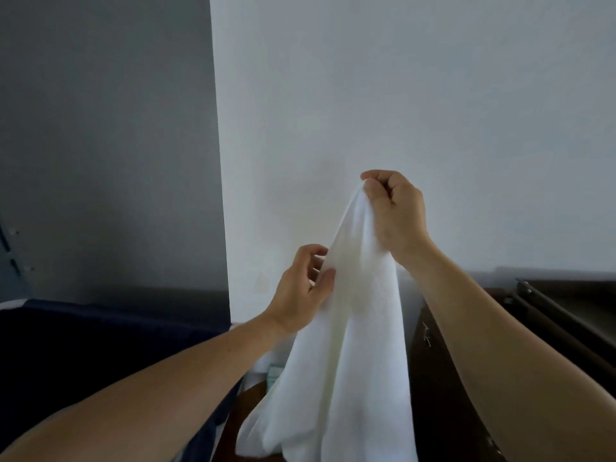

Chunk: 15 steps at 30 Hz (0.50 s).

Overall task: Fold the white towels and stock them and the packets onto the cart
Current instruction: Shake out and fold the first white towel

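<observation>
A white towel (pixel 343 328) hangs in the air in front of a white wall, draping down past the bottom edge of the view. My right hand (pixel 396 211) grips its top corner in a curled fist, held high. Lower and to the left, my left hand (pixel 305 285) pinches the towel's left edge between thumb and fingers. A pale green packet (pixel 274 375) shows partly behind the towel's left side, low in the view. The cart cannot be made out.
A dark wooden cabinet (pixel 433 378) with a metal handle stands at the right, behind my right forearm. A dark blue fabric surface (pixel 100 345) fills the lower left. A grey wall panel (pixel 100 145) meets the white wall (pixel 400 95).
</observation>
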Each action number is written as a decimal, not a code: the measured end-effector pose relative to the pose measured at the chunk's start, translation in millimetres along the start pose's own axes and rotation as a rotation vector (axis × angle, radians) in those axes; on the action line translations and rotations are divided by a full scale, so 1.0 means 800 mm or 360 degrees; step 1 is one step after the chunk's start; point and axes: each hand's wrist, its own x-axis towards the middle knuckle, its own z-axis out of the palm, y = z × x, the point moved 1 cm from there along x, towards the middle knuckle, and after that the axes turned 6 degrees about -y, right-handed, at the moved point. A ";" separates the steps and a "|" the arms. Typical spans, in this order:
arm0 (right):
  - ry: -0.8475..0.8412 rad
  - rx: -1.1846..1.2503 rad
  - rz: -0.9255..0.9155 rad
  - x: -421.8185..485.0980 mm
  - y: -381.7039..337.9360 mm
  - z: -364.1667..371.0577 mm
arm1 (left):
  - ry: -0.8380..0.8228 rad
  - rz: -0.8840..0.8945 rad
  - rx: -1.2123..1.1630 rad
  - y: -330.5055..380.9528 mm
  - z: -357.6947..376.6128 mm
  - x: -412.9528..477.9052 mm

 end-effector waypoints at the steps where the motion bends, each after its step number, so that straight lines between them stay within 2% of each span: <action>1: 0.0007 -0.0008 0.0007 0.000 0.002 -0.001 | 0.0019 0.0009 -0.0007 -0.001 -0.002 0.000; 8: 0.0006 -0.0012 0.0048 -0.002 0.008 0.002 | -0.0207 0.0063 0.0078 -0.018 -0.001 -0.003; 15: -0.0004 0.0020 0.0088 -0.003 0.008 0.000 | -0.0151 0.0349 0.0357 -0.038 0.005 -0.014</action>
